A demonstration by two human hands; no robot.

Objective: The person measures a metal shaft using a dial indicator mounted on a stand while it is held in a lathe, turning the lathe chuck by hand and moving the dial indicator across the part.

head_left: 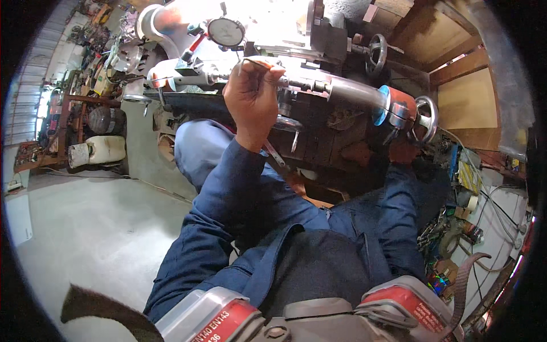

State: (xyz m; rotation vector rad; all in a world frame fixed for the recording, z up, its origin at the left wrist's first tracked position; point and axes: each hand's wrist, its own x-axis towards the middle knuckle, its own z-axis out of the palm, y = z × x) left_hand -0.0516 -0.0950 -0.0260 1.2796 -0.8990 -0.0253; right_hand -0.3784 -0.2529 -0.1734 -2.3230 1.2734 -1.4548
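My left hand (252,94) is raised at the lathe, palm side toward me, with its fingers and thumb pinched together. Whatever is between them, perhaps something thin, is too small to make out. It sits in front of a slim metal shaft, just below a round white dial gauge (226,32). To the right, the shaft meets the grey tailstock barrel (356,94), followed by a red and blue tailstock collar (397,106). My right hand (403,151) is low in shadow beneath the tailstock handwheel (425,119); its fingers cannot be made out.
Another handwheel (376,55) stands behind the tailstock. A small crank wheel (289,123) juts toward my legs. Shelves of tools and a pale plastic jerrycan (107,150) are at left. Cables and cluttered tools (456,239) lie at right. A respirator (316,319) fills the lower edge.
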